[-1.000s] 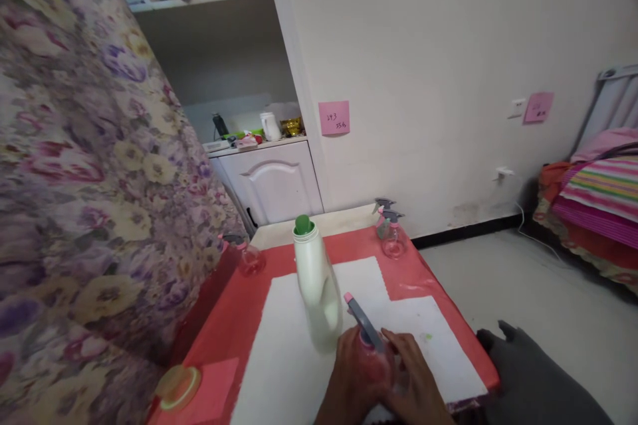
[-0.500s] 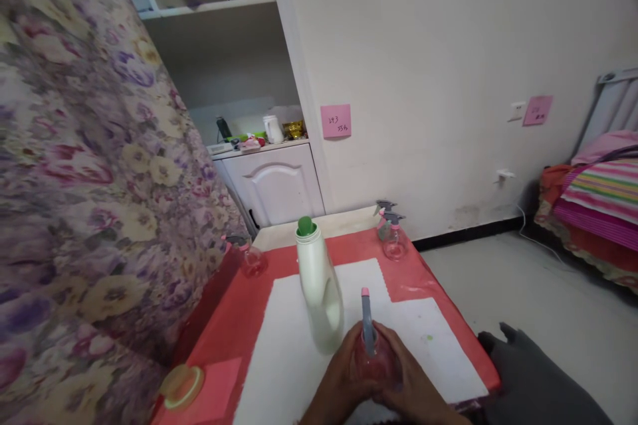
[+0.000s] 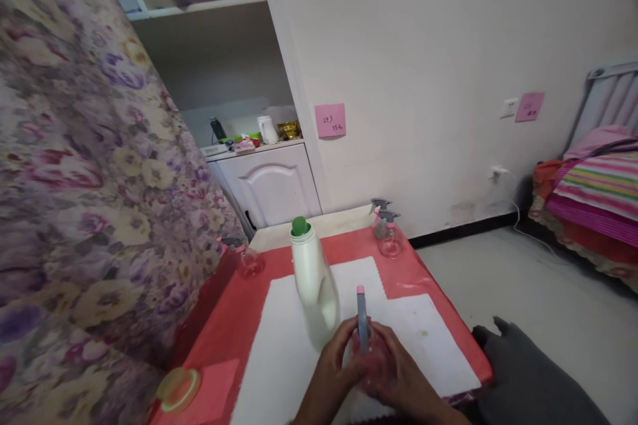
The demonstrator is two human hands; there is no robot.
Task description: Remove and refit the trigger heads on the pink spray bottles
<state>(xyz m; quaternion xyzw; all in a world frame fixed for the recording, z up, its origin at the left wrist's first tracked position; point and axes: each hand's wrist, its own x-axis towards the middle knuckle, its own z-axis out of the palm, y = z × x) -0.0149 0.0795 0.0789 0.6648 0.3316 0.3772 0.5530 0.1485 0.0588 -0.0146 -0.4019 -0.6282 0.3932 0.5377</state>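
Observation:
Both my hands wrap a small clear pink spray bottle [image 3: 366, 355] near the front of the table. Its grey trigger head with a pink nozzle tip [image 3: 361, 319] points away from me. My left hand [image 3: 333, 372] cups the bottle's left side, and my right hand [image 3: 399, 375] closes round its right side. A tall white detergent bottle with a green cap [image 3: 312, 282] stands upright just left of my hands, on a white sheet [image 3: 289, 345] spread over the red table [image 3: 239, 305].
Two more pink spray bottles stand at the back, one at the right [image 3: 389, 236] and one at the left [image 3: 246, 259]. A round lid [image 3: 177, 388] lies at the front left. A flowered curtain [image 3: 74, 179] hangs on the left. A dark cushion [image 3: 528, 378] sits at the right.
The spray head has swung from pointing up-left to pointing straight away from me. Both hands closed tighter round the bottle. The view shifted slightly.

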